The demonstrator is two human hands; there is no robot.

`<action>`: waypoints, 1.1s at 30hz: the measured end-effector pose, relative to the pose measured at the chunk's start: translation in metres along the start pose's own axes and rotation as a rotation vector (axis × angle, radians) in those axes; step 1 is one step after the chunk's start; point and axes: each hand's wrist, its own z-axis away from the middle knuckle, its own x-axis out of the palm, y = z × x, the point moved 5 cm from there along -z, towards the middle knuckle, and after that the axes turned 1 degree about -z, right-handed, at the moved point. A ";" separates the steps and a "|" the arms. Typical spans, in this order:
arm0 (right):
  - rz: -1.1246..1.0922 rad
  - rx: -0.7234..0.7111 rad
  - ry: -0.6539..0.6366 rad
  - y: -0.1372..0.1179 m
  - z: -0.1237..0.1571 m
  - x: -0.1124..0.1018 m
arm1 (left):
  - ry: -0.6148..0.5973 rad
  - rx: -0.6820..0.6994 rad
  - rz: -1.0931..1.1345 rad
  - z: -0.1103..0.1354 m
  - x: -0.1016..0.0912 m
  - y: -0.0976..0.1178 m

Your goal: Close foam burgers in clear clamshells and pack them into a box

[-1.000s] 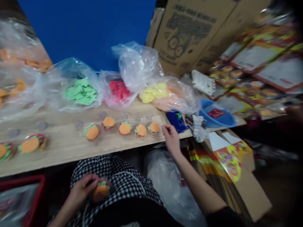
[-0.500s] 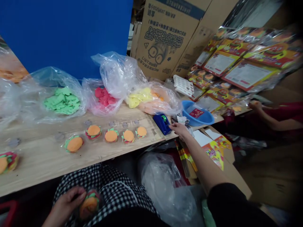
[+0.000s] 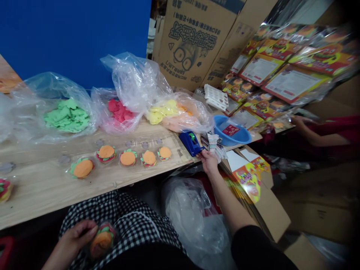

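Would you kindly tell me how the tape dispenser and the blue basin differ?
The tape dispenser is dark blue, the basin lighter. The tape dispenser is narrow, the basin wide and open. The right hand is at the dispenser's near end; no hand touches the basin. Both are blue.

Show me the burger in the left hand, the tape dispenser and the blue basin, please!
Burger (image 3: 101, 240): head view, on its orange bun.
Tape dispenser (image 3: 189, 144): head view, on its blue body.
Blue basin (image 3: 235, 141): head view, on its front wall.
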 end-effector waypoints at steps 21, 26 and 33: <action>0.197 0.215 -1.853 -0.023 0.283 0.246 | -0.033 0.145 0.119 0.025 0.019 0.026; 0.313 0.039 -2.101 -0.002 0.306 0.275 | -0.034 0.159 0.162 0.024 0.020 0.018; 0.410 0.073 -2.181 0.010 0.316 0.281 | -0.049 0.166 0.245 0.027 0.019 0.023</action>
